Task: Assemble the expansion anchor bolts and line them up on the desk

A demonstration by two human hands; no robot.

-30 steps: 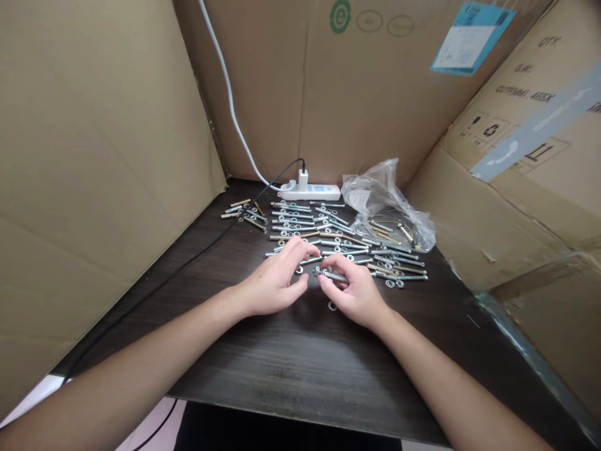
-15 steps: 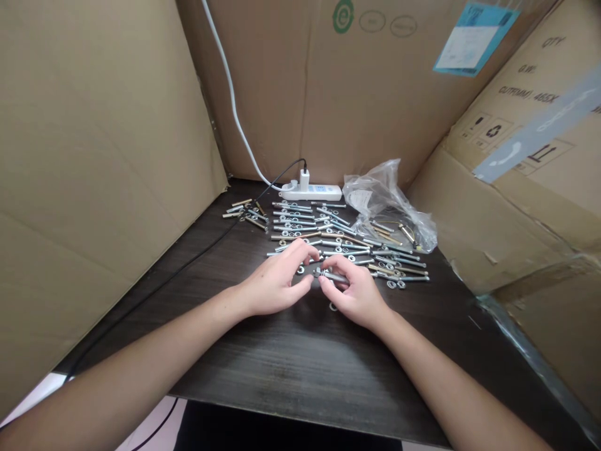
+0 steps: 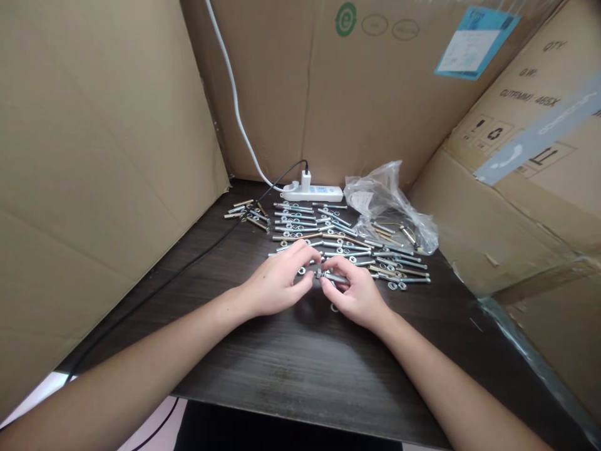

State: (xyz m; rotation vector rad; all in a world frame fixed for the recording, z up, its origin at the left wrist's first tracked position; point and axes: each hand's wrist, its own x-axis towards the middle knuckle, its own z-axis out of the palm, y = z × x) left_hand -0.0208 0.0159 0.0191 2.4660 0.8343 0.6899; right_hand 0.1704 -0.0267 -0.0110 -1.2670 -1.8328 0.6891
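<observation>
My right hand [image 3: 357, 289] grips a metal bolt [image 3: 334, 277] between thumb and fingers, its shaft partly hidden by them. The bolt's left end carries a hex nut or head [image 3: 319, 274]; which one, I cannot tell. Just left of that end is my left hand [image 3: 279, 280], thumb and forefinger curved but apart, with nothing seen between them. A washer [image 3: 301, 271] shows beyond the left thumb. Below the right hand's fingers lies another washer [image 3: 334, 307], partly covered. Rows of long bolts [image 3: 345, 254] with nuts and washers spread out behind both hands.
A white power strip [image 3: 312, 193] with a plugged-in charger stands at the back. Clear plastic bag [image 3: 392, 200] sits back right. More short bolts [image 3: 246, 213] lie back left, crossed by a black cable [image 3: 188, 260]. Cardboard walls [image 3: 263, 94] enclose the dark table [image 3: 282, 363].
Both hands keep nearly the same pose. The bolt's left end shows slightly more plainly between them; the whole view has shifted a little.
</observation>
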